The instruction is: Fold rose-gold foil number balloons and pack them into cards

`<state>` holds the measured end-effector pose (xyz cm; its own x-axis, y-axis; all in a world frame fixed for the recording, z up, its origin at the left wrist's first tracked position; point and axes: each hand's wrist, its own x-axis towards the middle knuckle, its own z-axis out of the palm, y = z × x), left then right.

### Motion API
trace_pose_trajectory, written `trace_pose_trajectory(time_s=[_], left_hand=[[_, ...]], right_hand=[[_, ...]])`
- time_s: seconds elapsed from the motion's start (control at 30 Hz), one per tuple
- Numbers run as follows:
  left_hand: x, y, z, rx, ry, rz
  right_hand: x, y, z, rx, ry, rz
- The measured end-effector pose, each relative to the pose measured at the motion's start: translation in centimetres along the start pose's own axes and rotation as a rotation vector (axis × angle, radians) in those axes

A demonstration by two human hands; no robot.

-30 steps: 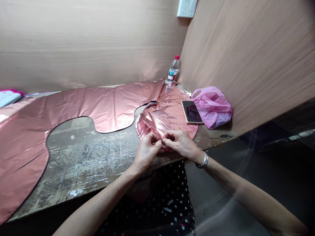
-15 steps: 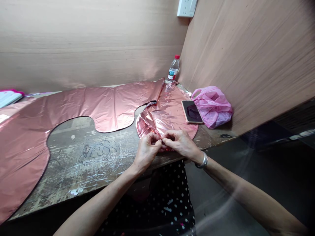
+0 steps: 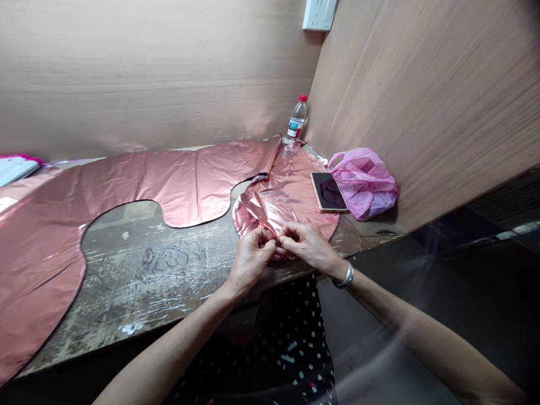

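Observation:
A large flat rose-gold foil balloon [image 3: 169, 180] lies spread across the worn wooden table [image 3: 160, 281]. Its right end is folded over into a crumpled flap [image 3: 274, 205] near the table's front edge. My left hand [image 3: 251, 259] and my right hand [image 3: 306, 244] meet at the near edge of that flap, both with fingers pinched on the foil. A silver bangle [image 3: 346, 275] sits on my right wrist.
A phone [image 3: 328, 191] lies face up on the foil beside a pink plastic bag [image 3: 365, 180]. A water bottle [image 3: 297, 118] stands in the back corner. Wooden walls close the back and right. A wall socket [image 3: 319, 14] is above. White and pink items [image 3: 17, 167] lie far left.

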<state>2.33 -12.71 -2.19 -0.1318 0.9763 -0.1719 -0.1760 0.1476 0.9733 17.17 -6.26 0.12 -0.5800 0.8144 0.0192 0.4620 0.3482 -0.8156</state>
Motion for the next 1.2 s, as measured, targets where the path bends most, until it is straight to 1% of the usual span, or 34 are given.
trace_pose_trajectory(time_s=[0.2,0.37,0.43,0.6,0.73,0.87,0.97,1.03,1.1,1.2], left_hand=[[-0.1,0.2,-0.1,-0.044,-0.012,-0.029],[0.0,0.1,-0.3,-0.039,-0.024,-0.026],[-0.1,0.1,-0.3,-0.024,-0.021,-0.016],[-0.3,0.4,-0.2,0.044,-0.012,0.056],[-0.4,0.5,-0.1,0.049,-0.013,0.071],[-0.4,0.8,0.0,-0.008,-0.011,0.000],[-0.5,1.2,0.1,-0.063,-0.018,-0.049],[-0.5,1.4,0.1,-0.079,-0.019,-0.064],[-0.4,1.3,0.1,-0.052,-0.019,-0.072],[-0.5,1.1,-0.1,0.084,-0.012,-0.081]], right_hand=[[0.1,0.2,0.1,0.092,-0.041,0.034],[-0.2,0.3,0.0,0.136,-0.019,0.038],[-0.5,0.1,0.0,0.088,-0.008,0.009],[-0.8,-1.0,-0.1,-0.134,0.055,-0.041],[-0.3,-1.3,-0.1,-0.227,0.039,-0.073],[0.2,-0.9,-0.3,-0.138,0.041,-0.062],[0.2,-0.7,-0.5,-0.048,0.094,-0.043],[0.0,-0.6,-0.6,-0.048,0.127,-0.047],[-0.1,-0.4,-0.7,-0.158,0.136,-0.077],[0.4,0.0,-1.2,-0.481,0.129,-0.146]])
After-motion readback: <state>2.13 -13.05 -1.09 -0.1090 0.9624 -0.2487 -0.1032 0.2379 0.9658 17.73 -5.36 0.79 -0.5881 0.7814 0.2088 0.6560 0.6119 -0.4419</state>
